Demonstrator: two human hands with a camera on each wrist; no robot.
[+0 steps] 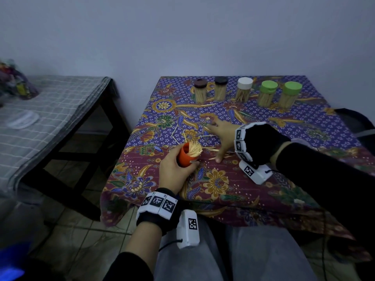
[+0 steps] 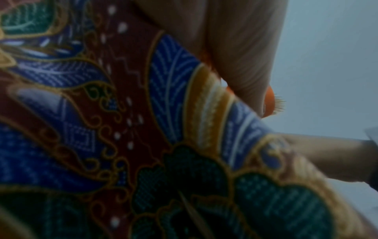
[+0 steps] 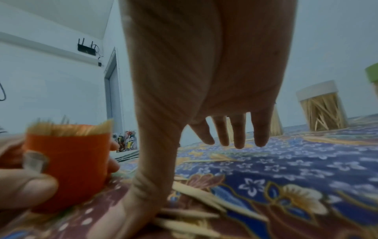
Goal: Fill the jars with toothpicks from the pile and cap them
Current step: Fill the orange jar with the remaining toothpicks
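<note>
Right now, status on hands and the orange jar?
Left hand grips orange jar, tilted, toothpicks poking out. Right hand open, spread over loose toothpicks. Five capped jars behind; nothing blocking.

orange jar (image 2: 269,101) mostly behind left hand (image 2: 241,48), cloth (image 2: 102,129) blurred

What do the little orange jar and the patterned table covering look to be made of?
Small orange jar: probably plastic, judging by its opaque, even colour with a matt sheen. Flowered table covering: looks like printed cotton fabric, batik-style, since it drapes and wrinkles over the table edge.
</note>
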